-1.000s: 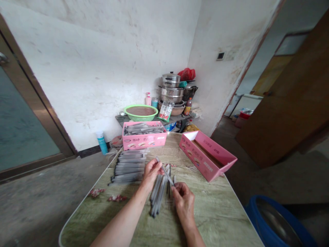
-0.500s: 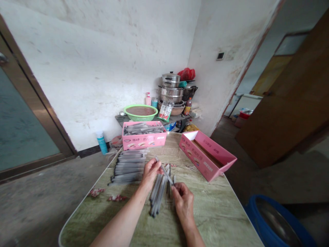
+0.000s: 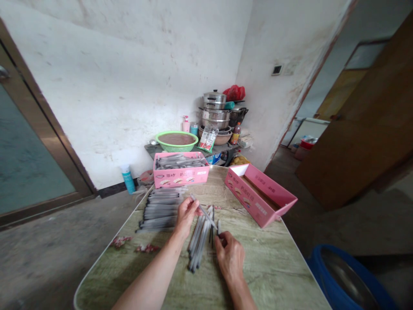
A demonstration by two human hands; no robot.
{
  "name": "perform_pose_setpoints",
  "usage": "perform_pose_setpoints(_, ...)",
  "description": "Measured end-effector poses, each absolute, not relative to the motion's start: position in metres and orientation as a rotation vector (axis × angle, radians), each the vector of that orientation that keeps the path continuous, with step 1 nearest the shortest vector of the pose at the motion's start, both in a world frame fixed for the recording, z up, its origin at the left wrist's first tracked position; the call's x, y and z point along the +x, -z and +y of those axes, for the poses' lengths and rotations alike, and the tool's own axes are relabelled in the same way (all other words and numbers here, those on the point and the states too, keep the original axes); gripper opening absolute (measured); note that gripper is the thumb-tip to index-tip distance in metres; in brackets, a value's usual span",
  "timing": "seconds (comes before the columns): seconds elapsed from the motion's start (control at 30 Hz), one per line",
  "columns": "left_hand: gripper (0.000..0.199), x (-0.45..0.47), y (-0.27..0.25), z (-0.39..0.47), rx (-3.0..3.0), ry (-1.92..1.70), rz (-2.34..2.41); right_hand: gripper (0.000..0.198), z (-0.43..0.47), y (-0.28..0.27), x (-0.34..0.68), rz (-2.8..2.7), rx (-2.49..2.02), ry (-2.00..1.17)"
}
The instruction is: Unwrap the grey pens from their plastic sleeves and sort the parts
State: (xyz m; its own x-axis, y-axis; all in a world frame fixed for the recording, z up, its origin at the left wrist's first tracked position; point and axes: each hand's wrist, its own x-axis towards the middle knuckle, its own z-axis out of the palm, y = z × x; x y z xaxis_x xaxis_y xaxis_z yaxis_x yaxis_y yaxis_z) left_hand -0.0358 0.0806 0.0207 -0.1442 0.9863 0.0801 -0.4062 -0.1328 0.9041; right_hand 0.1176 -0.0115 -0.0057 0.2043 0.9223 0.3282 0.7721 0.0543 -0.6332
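Observation:
My left hand (image 3: pixel 187 215) pinches a slim translucent pen-like tube (image 3: pixel 206 216) that slants down to the right. Below and beside it, a loose pile of similar tubes with dark ends (image 3: pixel 200 243) lies on the table. My right hand (image 3: pixel 230 256) is closed, its thumb and forefinger together near the lower end of the held tube. A short, pale piece with a dark end (image 3: pixel 219 227) shows at those fingertips; whether they grip it is hard to make out. Left of my left hand, many more tubes (image 3: pixel 163 211) lie in a stacked row.
A pink box (image 3: pixel 180 177) filled with tubes stands at the table's back left. Another pink box (image 3: pixel 258 196), open-topped, sits at the right edge. Behind are a green basin (image 3: pixel 177 147) and stacked steel pots (image 3: pixel 215 114). A blue barrel (image 3: pixel 348 275) stands on the floor at right.
My left hand has shifted slightly left and up with the tube. The tube's lower end has come away from my right fingertips, and my right hand has moved slightly down.

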Motion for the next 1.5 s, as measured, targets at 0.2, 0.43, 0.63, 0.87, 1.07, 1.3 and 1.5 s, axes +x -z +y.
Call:
perform_pose_setpoints(0.2,0.037,-0.034,-0.021,0.079,0.945,-1.498,0.922,0.019,-0.011,0.007,0.119,-1.684,-1.830,-0.202)
perform_pose_setpoints(0.43,0.036,-0.031,-0.016,0.080,0.990,-1.445,0.910,0.031,-0.012,0.007,0.117,-1.668,-1.625,-0.293)
perform_pose_setpoints(0.63,0.035,-0.041,-0.019,0.085,0.903,-1.653,0.882,0.028,-0.012,0.003,0.123,-1.635,-1.642,-0.277)
perform_pose_setpoints(0.87,0.030,-0.069,-0.028,0.097,0.788,-1.981,0.883,0.026,-0.026,-0.004,0.138,-1.693,-1.840,-0.195)
perform_pose_setpoints(1.07,0.030,-0.062,-0.026,0.094,0.832,-1.786,0.831,0.028,-0.032,0.000,0.123,-1.775,-1.890,-0.119)
perform_pose_setpoints(1.3,0.031,-0.027,-0.025,0.069,1.064,-1.252,0.705,0.042,-0.030,-0.003,0.130,-1.457,-1.603,-0.291)
perform_pose_setpoints(1.5,0.033,-0.016,-0.026,0.058,1.179,-1.095,0.643,0.034,-0.032,-0.004,0.131,-1.510,-1.412,-0.514)
